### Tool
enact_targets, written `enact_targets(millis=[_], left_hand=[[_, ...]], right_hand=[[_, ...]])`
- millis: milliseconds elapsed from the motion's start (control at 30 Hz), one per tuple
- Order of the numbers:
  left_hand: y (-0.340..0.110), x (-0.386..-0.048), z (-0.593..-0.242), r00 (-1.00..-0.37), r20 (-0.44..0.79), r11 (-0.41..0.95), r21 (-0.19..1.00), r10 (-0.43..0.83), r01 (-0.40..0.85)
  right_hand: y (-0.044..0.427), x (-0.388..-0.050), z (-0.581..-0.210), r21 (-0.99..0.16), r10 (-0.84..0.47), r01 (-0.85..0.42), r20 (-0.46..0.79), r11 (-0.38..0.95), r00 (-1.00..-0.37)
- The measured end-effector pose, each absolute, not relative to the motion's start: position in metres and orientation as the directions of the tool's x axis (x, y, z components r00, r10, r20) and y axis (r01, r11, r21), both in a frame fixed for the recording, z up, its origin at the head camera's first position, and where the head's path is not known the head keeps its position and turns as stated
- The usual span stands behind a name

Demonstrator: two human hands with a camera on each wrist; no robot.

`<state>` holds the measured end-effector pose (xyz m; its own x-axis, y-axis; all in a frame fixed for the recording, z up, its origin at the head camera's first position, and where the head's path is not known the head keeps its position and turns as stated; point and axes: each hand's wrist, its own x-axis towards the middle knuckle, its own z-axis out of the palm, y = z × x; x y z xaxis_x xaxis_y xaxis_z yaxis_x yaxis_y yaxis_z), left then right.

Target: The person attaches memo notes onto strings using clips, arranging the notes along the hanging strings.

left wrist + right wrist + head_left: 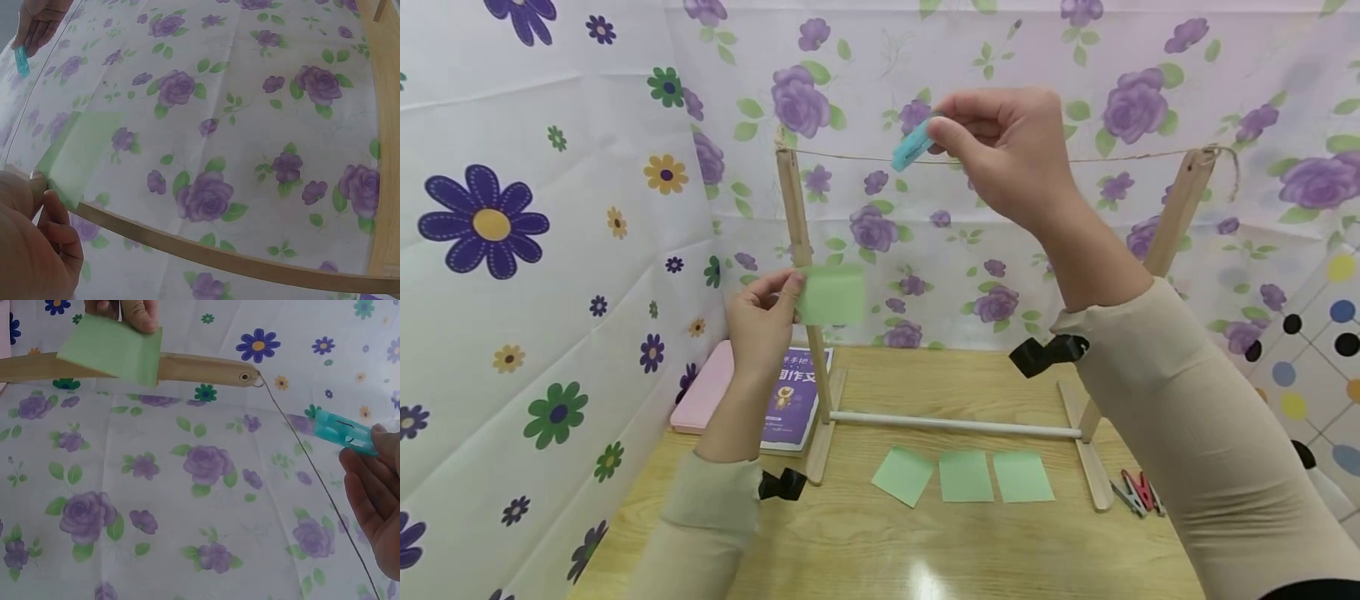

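From afar I see R hand (1011, 154) pinching turquoise plastic clip (912, 148) nr thin brown twine (850, 156), L hand (763, 321) pinching square green paper (833, 296) lower-left.

1. Behind our left fingers (767, 285), past the wrist, we wear a beige left sleeve (688, 554), ending in a broad, banded cuff (718, 492).
2. Behind our right fingers (973, 103), also past the wrist, we wear a matching right sleeve (1180, 417), close-fitting and creased crosswise.
3. Below the left fingers, thumb side, we have a black, angular block (784, 484).
4. Below the right fingers, thumb side, we have a similar twin (1033, 358), black and two-lobed.
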<state>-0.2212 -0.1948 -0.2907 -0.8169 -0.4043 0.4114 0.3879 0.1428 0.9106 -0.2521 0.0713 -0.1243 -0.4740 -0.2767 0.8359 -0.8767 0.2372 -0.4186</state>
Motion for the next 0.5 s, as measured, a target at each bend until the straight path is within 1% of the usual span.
enact_targets(millis=[133,233,400,500], left_hand=[[-0.198,-0.225,-0.279,-0.805,0.419,0.141,0.906,-0.420,0.398],[-0.198,-0.228,-0.270,-0.787,0.445,0.161,0.894,-0.427,0.418],[-0.196,-0.231,-0.259,-0.779,0.472,0.173,0.880,-0.412,0.442],[-0.197,-0.232,-0.254,-0.788,0.468,0.172,0.883,-0.400,0.436]], right_hand=[[0.063,-0.258,-0.116,-0.442,-0.288,-0.832,0.793,0.334,-0.537],[0.056,-0.263,-0.111,-0.442,-0.306,-0.809,0.766,0.389,-0.565],[0.045,-0.268,-0.105,-0.466,-0.331,-0.764,0.708,0.446,-0.624],[0.038,-0.271,-0.102,-0.468,-0.353,-0.754,0.683,0.462,-0.640]])
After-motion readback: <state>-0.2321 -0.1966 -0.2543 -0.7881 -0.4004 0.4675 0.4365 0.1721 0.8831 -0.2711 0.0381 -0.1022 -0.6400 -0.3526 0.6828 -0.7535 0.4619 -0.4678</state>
